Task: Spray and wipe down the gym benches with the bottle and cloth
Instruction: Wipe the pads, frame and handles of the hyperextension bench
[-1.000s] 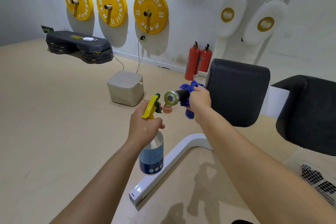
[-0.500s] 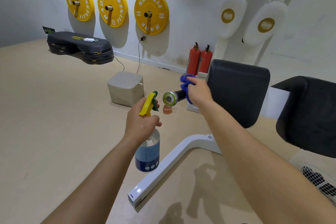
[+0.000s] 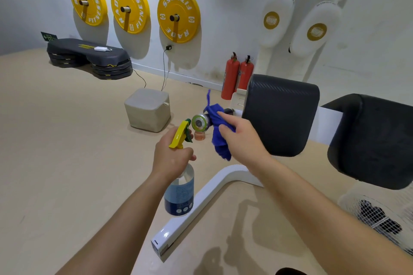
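My left hand (image 3: 171,157) grips a clear spray bottle (image 3: 179,194) with blue liquid and a yellow trigger, nozzle pointing toward the bench's round handle (image 3: 199,122). My right hand (image 3: 240,138) presses a blue cloth (image 3: 218,128) against the black bar just behind that silver-capped handle, fingers partly spread; the cloth drapes over the bar and hangs below it. The bench has a black padded roller (image 3: 282,116) right of my hand, a second black pad (image 3: 377,140) further right, and a white frame leg (image 3: 201,203) running down to the floor.
A grey cube stool (image 3: 148,109) stands on the tan floor beyond the bottle. Two red fire extinguishers (image 3: 238,75) lean by the wall. Yellow weight plates (image 3: 177,15) hang above; stacked step platforms (image 3: 89,58) lie far left. A white fan grille (image 3: 380,216) sits lower right.
My right hand slid the cloth along the bar toward the handle end and loosened its fingers; the cloth now hangs down. The bottle hand stayed nearly still.
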Motion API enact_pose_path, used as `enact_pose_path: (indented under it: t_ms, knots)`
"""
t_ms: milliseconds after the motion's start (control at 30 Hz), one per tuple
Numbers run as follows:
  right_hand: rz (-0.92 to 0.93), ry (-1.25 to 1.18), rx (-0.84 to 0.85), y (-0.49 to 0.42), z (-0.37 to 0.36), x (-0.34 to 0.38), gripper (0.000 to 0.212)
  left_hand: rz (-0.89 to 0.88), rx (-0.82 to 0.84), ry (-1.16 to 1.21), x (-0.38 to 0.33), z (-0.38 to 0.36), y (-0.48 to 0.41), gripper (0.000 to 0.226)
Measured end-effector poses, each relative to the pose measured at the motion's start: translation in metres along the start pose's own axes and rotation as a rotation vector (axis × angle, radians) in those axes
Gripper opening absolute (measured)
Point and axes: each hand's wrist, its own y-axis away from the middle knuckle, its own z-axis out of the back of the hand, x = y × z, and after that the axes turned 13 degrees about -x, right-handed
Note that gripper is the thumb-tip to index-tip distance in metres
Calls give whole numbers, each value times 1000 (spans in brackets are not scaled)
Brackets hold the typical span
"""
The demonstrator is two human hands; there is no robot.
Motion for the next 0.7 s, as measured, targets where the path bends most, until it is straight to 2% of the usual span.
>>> enact_pose_path:
  t_ms: [67,167,200,367,533,600,700]
  knots:
    - [15,-54,-33,-9,16,0,37,-6,21,-16,1,-4,3,38]
    - [51,-43,-259,-38,18,-2,37,12,38,-24,4,-10,6,37]
    - [49,-37,-275,-45,12,-2,39,13,44,-19,5,-12,8,37]
    - [24,119,-121,-48,-22,-20,45,3,76,-21,11,-24,23,41]
    - [21,24,95,-30,40,-32,36,23,210,-71,18,-46,41,44]
    - [29,-45,28,-20,71,-41,34,-17,253,-77,9,-59,49,46]
    - [-12,-146,-207,-12,117,-54,31,-71,320,-40,-9,-85,64,46]
